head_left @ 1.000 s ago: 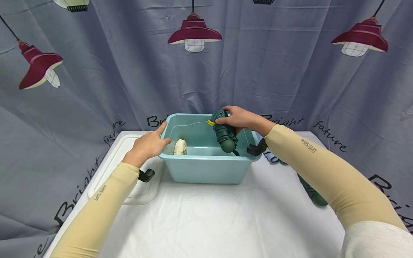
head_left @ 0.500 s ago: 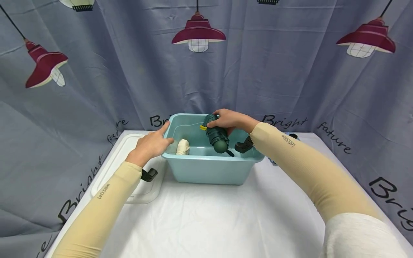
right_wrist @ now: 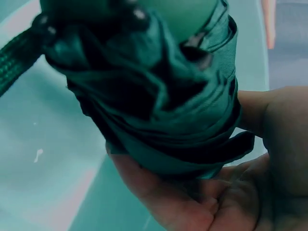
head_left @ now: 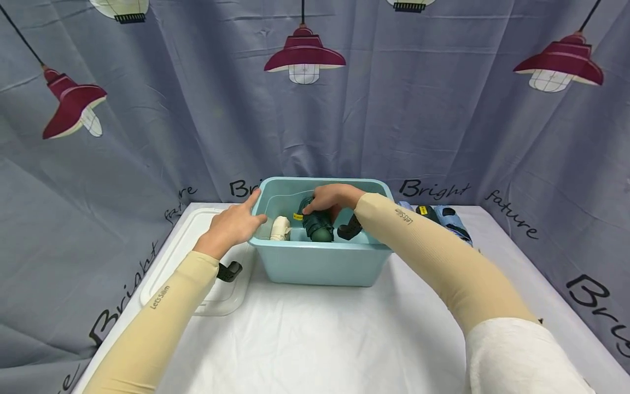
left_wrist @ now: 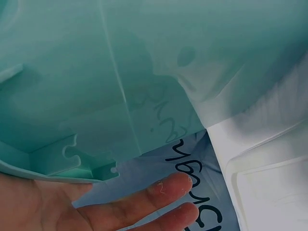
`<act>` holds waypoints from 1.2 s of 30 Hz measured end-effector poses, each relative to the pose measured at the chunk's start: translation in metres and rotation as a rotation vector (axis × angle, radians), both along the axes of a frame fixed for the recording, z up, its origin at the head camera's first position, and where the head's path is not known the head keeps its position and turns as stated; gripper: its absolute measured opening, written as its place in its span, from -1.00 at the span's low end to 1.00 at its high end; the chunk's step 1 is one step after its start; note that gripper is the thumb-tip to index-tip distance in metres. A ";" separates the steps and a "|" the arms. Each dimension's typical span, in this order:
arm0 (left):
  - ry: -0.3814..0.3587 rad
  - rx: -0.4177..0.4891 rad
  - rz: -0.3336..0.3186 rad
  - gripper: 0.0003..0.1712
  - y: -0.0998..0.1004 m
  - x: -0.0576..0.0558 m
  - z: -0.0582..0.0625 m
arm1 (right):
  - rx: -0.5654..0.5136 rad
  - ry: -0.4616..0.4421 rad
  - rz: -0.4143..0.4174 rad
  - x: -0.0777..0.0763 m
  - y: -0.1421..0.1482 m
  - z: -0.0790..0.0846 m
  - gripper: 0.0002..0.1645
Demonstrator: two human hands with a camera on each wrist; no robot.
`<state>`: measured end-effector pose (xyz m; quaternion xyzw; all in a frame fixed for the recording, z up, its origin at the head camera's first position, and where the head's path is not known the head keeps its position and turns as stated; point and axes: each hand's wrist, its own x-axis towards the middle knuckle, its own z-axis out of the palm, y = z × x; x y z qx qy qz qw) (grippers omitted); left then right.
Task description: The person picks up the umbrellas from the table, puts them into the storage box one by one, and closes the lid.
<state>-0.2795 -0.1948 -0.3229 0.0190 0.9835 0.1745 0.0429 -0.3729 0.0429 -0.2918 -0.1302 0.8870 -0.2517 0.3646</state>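
My right hand (head_left: 334, 198) grips a folded dark green umbrella (head_left: 319, 225) by its far part, down inside a light teal plastic bin (head_left: 320, 262). The umbrella has a rounded green handle end and a yellow tag. In the right wrist view, fingers and thumb curl round the gathered cloth of the umbrella (right_wrist: 159, 106), and a braided strap hangs at its end. A cream rolled bundle (head_left: 280, 228) lies to the left in the bin. My left hand (head_left: 232, 225) is at the bin's left rim, its fingers straight along the outside in the left wrist view.
A translucent white lid (head_left: 226, 298) lies on the white-covered table (head_left: 325, 339), left of the bin. Behind my right arm lie a blue folded bundle (head_left: 451, 220) and a dark bundle with a yellow tag (head_left: 426, 212). A grey printed curtain (head_left: 433, 131) hangs at the back.
My right hand has moved left and down with the umbrella, from above the bin's right half to inside it, close beside the cream bundle. My left hand has stayed at the rim.
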 end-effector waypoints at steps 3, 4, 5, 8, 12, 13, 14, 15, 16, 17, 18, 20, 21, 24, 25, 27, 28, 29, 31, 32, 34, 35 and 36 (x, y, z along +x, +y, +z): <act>-0.008 -0.001 0.001 -0.09 0.000 0.001 0.001 | 0.034 -0.020 0.003 -0.002 -0.008 -0.005 -0.27; -0.011 -0.001 0.002 -0.09 -0.001 0.001 0.001 | 0.042 -0.024 0.003 -0.002 -0.010 -0.007 -0.28; -0.011 -0.004 0.004 -0.09 -0.001 0.001 0.002 | 0.052 -0.024 0.010 -0.004 -0.013 -0.008 -0.32; -0.011 -0.004 0.008 -0.09 -0.001 0.001 0.001 | 0.080 -0.018 0.024 -0.008 -0.017 -0.015 -0.40; -0.006 -0.007 0.004 -0.09 0.001 0.001 0.001 | 0.119 -0.017 0.041 -0.011 -0.022 -0.022 -0.45; -0.006 -0.007 0.004 -0.09 0.001 0.001 0.001 | 0.128 -0.016 0.045 -0.011 -0.023 -0.024 -0.46; -0.005 -0.010 0.004 -0.09 0.001 0.001 0.001 | 0.134 -0.018 0.050 -0.011 -0.025 -0.025 -0.47; -0.004 -0.011 0.004 -0.09 0.001 0.001 0.001 | 0.137 -0.019 0.053 -0.011 -0.026 -0.026 -0.47; -0.005 -0.013 0.004 -0.09 0.001 0.001 0.001 | 0.141 -0.023 0.057 -0.011 -0.027 -0.027 -0.47; -0.004 -0.013 0.004 -0.09 0.001 0.001 0.001 | 0.145 -0.022 0.063 -0.012 -0.029 -0.028 -0.48; -0.007 -0.011 0.004 -0.09 0.001 0.001 0.001 | 0.149 -0.018 0.068 -0.012 -0.030 -0.029 -0.48; -0.004 -0.011 0.004 -0.09 0.000 0.002 0.001 | 0.162 -0.008 0.086 -0.012 -0.033 -0.031 -0.49; -0.005 -0.010 0.003 -0.09 0.000 0.002 0.001 | 0.169 -0.004 0.096 -0.012 -0.034 -0.032 -0.50; -0.008 -0.013 0.004 -0.10 -0.001 0.002 0.001 | 0.197 0.001 0.128 -0.014 -0.037 -0.035 -0.52; -0.011 -0.016 0.007 -0.09 -0.001 0.002 0.001 | 0.210 -0.007 0.142 -0.015 -0.038 -0.036 -0.52; -0.020 -0.020 0.009 -0.09 -0.001 0.003 0.001 | 0.228 -0.035 0.164 -0.016 -0.040 -0.038 -0.53; -0.021 -0.022 0.010 -0.09 -0.001 0.003 0.001 | 0.237 -0.047 0.173 -0.017 -0.041 -0.039 -0.53; -0.019 -0.020 0.013 -0.09 -0.001 0.003 0.000 | 0.247 -0.055 0.187 -0.017 -0.042 -0.040 -0.54; -0.023 -0.015 0.010 -0.09 -0.001 0.003 0.000 | 0.271 -0.066 0.209 -0.018 -0.044 -0.039 -0.54; -0.020 -0.011 0.008 -0.09 0.000 0.002 0.000 | 0.276 -0.067 0.211 -0.018 -0.045 -0.039 -0.54; -0.019 -0.008 0.009 -0.09 0.000 0.002 0.001 | 0.283 -0.059 0.216 -0.017 -0.047 -0.037 -0.55; -0.017 -0.007 0.010 -0.10 0.000 0.002 0.001 | 0.284 -0.057 0.220 -0.017 -0.048 -0.036 -0.56; -0.017 -0.010 0.013 -0.10 -0.001 0.003 0.002 | 0.282 -0.059 0.213 -0.016 -0.049 -0.035 -0.56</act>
